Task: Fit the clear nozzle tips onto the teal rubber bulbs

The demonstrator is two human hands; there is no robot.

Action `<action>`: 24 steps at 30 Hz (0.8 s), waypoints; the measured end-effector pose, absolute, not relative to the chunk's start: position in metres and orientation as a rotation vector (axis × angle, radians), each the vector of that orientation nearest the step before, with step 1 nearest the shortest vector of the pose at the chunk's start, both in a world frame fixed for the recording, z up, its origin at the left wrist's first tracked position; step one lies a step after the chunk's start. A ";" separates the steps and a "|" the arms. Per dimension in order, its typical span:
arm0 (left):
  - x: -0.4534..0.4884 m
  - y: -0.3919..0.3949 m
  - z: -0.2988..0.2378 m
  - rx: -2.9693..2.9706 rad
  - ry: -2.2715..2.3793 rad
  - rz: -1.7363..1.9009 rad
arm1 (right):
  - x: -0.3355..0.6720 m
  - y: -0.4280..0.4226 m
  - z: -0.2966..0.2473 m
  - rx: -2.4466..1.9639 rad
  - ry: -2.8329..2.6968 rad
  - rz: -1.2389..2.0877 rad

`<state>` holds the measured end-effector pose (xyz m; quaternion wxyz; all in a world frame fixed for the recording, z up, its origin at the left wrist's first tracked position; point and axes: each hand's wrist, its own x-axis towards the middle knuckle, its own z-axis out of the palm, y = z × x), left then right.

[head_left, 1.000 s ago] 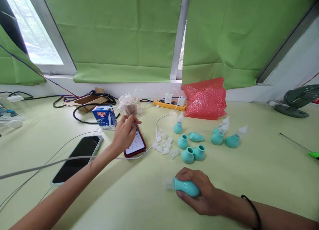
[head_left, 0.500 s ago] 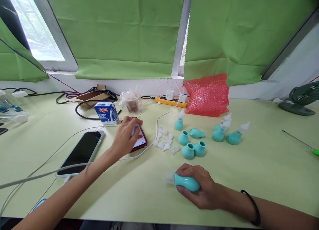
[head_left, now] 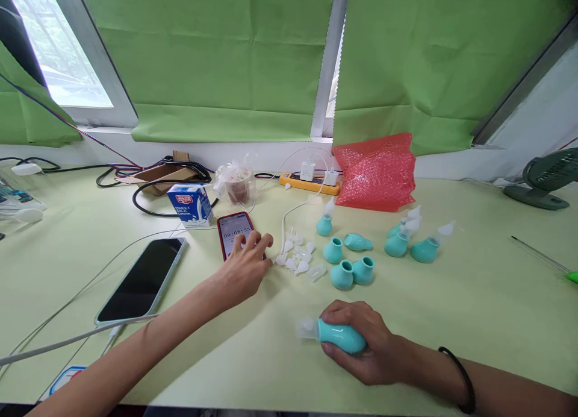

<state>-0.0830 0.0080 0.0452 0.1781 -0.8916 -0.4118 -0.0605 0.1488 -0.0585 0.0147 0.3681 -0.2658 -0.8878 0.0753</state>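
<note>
My right hand (head_left: 368, 344) is wrapped round a turquoise nasal aspirator (head_left: 341, 335), lying on its side with its clear tip pointing left. My left hand (head_left: 246, 266) is over the lower part of a red-cased phone (head_left: 232, 227) that shows a running-time display. Its fingers are bent and apart, holding nothing; whether they touch the screen I cannot tell. Beside it lie several small clear and white nozzle parts (head_left: 300, 254). Farther right stand open turquoise bulbs (head_left: 342, 275), one lying bulb (head_left: 357, 242), and several bulbs fitted with clear tips (head_left: 424, 249).
A second phone (head_left: 142, 278) with a cable lies at left. Behind are a milk carton (head_left: 192, 206), a plastic-wrapped cup (head_left: 238, 185), an orange power strip (head_left: 289, 181) and a red bubble-wrap bag (head_left: 374, 176). A screwdriver (head_left: 542, 255) and a small fan (head_left: 546, 176) are at right.
My left hand has moved down and right across the phone, uncovering its time display. My right hand keeps hold of the nasal aspirator, almost unmoved.
</note>
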 end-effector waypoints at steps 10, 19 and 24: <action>-0.069 0.012 0.057 -2.507 -1.027 -0.121 | 0.148 -0.058 0.020 -0.640 -2.272 0.178; -0.039 0.018 0.041 -2.713 -1.176 -0.721 | 0.150 -0.056 0.007 -0.792 -2.077 0.190; -0.028 -0.026 0.036 -2.954 -1.053 -0.970 | 0.150 -0.054 0.003 -0.826 -2.073 0.262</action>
